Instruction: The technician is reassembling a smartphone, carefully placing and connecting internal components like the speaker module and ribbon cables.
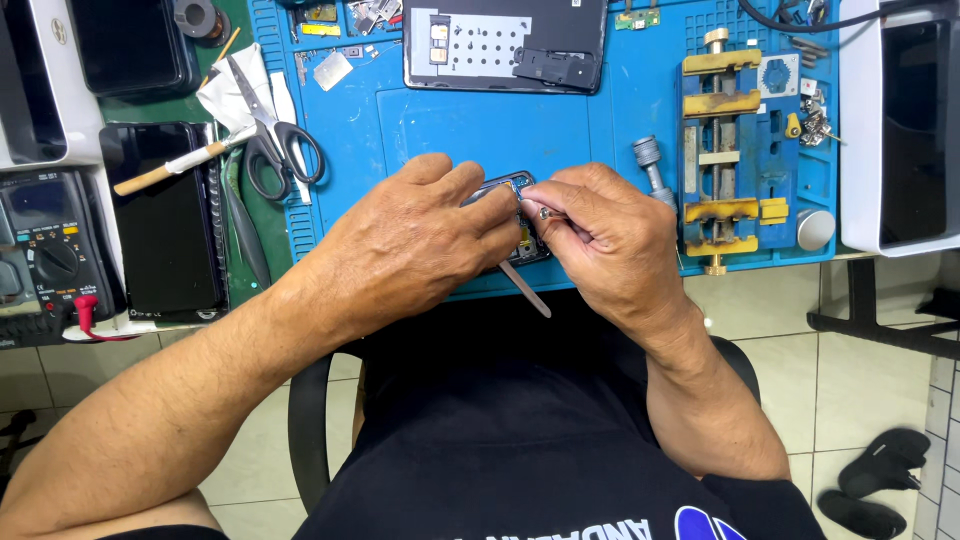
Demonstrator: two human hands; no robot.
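Observation:
An opened phone [512, 186] lies at the near edge of a blue work mat [450, 120], mostly hidden under both hands. My left hand [410, 245] rests on its left side and pins it down with the fingertips. My right hand [610, 240] is closed on thin metal tweezers [527, 290]; their handle end sticks out toward me below the hands, and the tips sit over the phone's exposed inside.
Grey-handled scissors [275, 140] and a wooden-handled tool [165, 172] lie at the mat's left. A multimeter [45, 260] and a dark tablet [165, 230] sit far left. A brass-jawed clamp fixture [720, 150], a metal screwdriver handle [652, 170] and a second opened device [505, 45] are on the mat.

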